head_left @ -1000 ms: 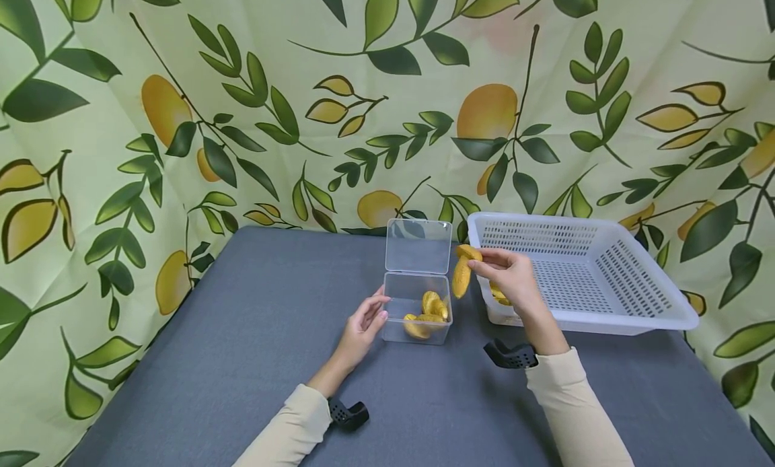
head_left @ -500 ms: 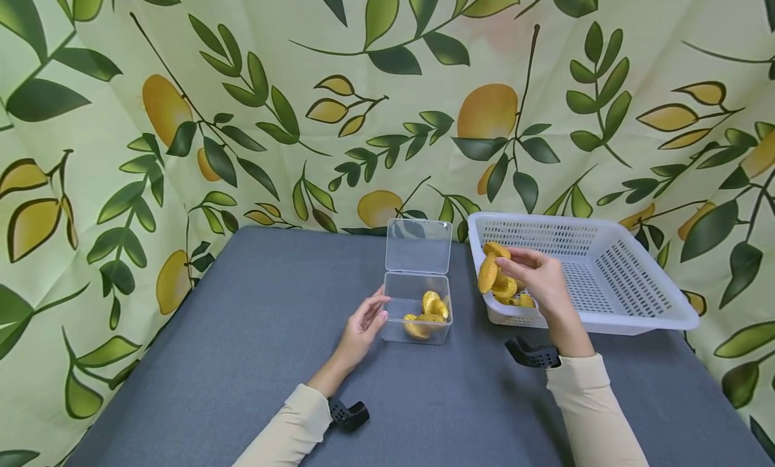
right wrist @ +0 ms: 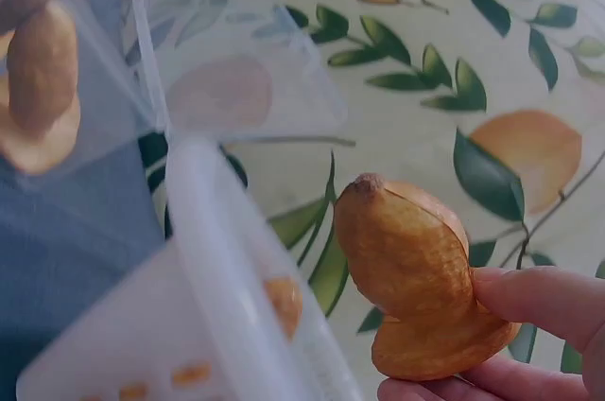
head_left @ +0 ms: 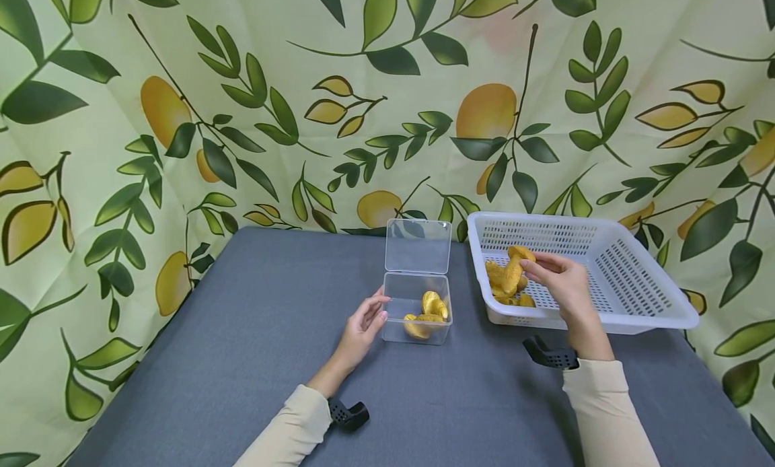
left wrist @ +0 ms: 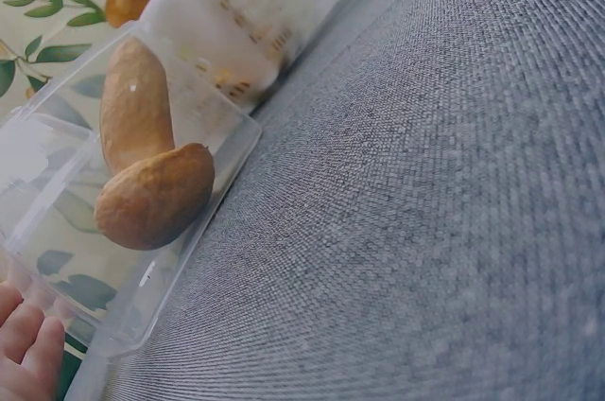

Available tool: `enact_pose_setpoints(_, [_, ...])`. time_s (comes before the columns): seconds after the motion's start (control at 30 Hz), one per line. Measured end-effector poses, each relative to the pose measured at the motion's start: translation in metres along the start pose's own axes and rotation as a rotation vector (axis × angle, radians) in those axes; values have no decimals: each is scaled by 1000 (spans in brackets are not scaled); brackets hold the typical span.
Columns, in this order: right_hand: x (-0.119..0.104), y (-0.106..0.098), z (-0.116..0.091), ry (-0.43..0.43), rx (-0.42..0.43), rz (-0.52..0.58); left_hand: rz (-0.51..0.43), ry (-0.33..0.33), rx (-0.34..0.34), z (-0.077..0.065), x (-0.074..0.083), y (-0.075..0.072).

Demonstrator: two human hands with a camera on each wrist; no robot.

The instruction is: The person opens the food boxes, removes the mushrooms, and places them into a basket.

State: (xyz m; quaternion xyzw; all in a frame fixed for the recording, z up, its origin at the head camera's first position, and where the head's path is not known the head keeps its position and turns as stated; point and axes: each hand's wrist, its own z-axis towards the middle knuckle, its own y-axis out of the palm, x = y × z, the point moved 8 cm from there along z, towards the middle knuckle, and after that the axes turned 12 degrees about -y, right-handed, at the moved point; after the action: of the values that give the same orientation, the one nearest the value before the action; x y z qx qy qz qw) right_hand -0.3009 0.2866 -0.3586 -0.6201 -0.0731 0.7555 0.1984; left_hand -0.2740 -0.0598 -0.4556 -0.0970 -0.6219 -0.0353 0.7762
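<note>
A golden-brown mushroom (right wrist: 406, 259) with a rounded cap and thick stem is pinched between the thumb and fingers of my right hand (head_left: 562, 282). This hand is over the left part of the white plastic basket (head_left: 642, 312), above several similar mushrooms (head_left: 502, 295). My left hand (head_left: 360, 329) rests its fingers at the left side of a clear plastic box (head_left: 396, 329), whose hinged lid (head_left: 418, 246) is raised at the back. More mushrooms (head_left: 431, 305) lie inside the box, toward its right; the left wrist view shows a cap and stem (left wrist: 137, 108) through the clear wall.
A grey cloth-covered table (head_left: 290, 292) carries both containers, the basket standing right of the box with a narrow gap between them. Behind rises a leaf-and-fruit patterned curtain (head_left: 260, 151). Each wrist wears a black camera mount (head_left: 549, 354).
My right hand has moved right, away from beside the box to over the basket, with the mushroom still pinched. My left hand has stayed at the box.
</note>
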Motion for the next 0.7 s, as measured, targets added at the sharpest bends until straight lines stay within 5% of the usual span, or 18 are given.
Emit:
enact_pose_setpoints(0.2, [12, -10, -1, 13, 22, -52, 5, 4, 0, 0, 0, 0])
enact_pose_setpoints(0.43, [26, -16, -2, 86, 17, -243, -10, -6, -3, 0, -1, 0])
enact_pose_setpoints(0.7, [25, -18, -5, 122, 40, -243, -23, -20, -11, -2, 2, 1])
